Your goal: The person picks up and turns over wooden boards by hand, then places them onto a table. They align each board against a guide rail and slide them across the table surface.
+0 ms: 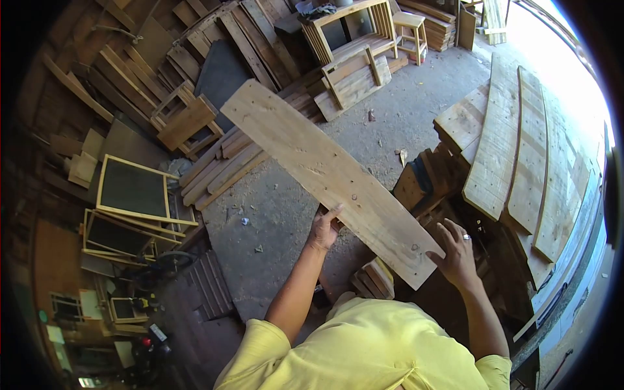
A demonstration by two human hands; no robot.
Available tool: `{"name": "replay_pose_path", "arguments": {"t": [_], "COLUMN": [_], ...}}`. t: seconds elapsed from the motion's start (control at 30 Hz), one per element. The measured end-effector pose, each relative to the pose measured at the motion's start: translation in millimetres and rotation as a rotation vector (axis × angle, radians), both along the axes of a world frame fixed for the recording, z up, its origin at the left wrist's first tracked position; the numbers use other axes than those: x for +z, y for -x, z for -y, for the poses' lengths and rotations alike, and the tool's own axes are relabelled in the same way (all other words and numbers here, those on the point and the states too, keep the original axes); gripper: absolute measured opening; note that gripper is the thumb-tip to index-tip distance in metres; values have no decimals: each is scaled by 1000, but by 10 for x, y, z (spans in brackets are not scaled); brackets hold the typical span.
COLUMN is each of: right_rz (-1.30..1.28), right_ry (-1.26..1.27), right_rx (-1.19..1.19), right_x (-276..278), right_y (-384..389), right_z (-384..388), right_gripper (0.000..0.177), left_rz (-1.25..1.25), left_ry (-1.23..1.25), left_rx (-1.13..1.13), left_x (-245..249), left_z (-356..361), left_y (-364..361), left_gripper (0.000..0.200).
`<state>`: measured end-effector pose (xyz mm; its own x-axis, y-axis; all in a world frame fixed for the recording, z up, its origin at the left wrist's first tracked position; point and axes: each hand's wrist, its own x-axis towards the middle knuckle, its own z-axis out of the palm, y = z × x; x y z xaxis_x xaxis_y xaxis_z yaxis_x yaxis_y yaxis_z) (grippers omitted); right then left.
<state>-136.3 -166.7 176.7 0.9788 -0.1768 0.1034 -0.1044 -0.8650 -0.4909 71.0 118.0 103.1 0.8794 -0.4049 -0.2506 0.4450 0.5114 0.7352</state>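
A long, flat wooden plank (325,169) with knots and small holes slants across the middle of the head view, raised above the floor. My left hand (326,226) grips its lower left edge, thumb on top and fingers hidden underneath. Near the plank's right end is my right hand (459,255), a ring on one finger. Its fingers are spread, and the thumb is at the plank's edge; whether it touches is hard to tell.
Several wide boards (500,143) lie side by side at the right. Stacked planks (227,162) and framed dark panels (133,188) stand at the left. A wooden bench frame (348,32) and a stool (411,29) are at the top. Wood blocks (376,279) sit below the plank.
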Motion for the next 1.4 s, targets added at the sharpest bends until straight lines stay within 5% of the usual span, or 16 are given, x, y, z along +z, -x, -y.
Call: {"name": "replay_pose_path", "arguments": {"t": [0.17,0.23,0.3,0.37,0.43,0.5,0.57,0.6,0.67,0.73,0.8,0.9,0.97,1.07,1.33,1.4], "right_rz": [-36,-76,-18,49,45,183,337,358,360,358,403,375,421,540,494,454], "right_ry": [63,16,300,314,7,158,-160,-127,-419,-448,-1005,-1280,-1288,-1338,-1353,-1519], "right_rx": [108,87,-73,-90,-149,-212,-287,-337,-270,-261,-266,-287,-281,-414,-691,-732], "right_x": [29,-242,-563,-531,-395,-311,-262,-140,47,194,174,285,402,519,946,1102], "right_y": [16,31,4,-5,30,16,16,-39,-90,-135,-218,-212,-196,-231,-123,-135], "right_z": [-596,-738,-756,-652,-584,-456,-235,-97,133,257,390,572,642,781,1320,1392], "right_gripper": [95,91,81,76,79,70,50,36,32,30,27,30,31,29,38,40], "left_rz": [95,247,279,446,512,719,720,770,819,880,748,332,164,-37,69,50], "left_ry": [-52,-103,-100,-252,-317,-463,-279,-264,-227,-482,-393,-356,-264,242,262,235], "left_rx": [-41,-78,-70,-20,4,14,-53,-121,-210,-173,-143,-596,-812,-932,-936,-921], "left_x": [307,381,488,492,525,826,1170,1328,1471,1522,894,718,879,1086,1539,1656], "left_z": [410,612,821,992,1176,1362,1526,1558,1526,1491,1487,1338,1352,1557,2298,2452], "left_y": [90,107,119,77,40,59,127,114,73,2,-87,289,513,707,607,558], "left_gripper": [50,50,47,43,42,45,58,63,68,68,67,62,61,57,51,50]}}
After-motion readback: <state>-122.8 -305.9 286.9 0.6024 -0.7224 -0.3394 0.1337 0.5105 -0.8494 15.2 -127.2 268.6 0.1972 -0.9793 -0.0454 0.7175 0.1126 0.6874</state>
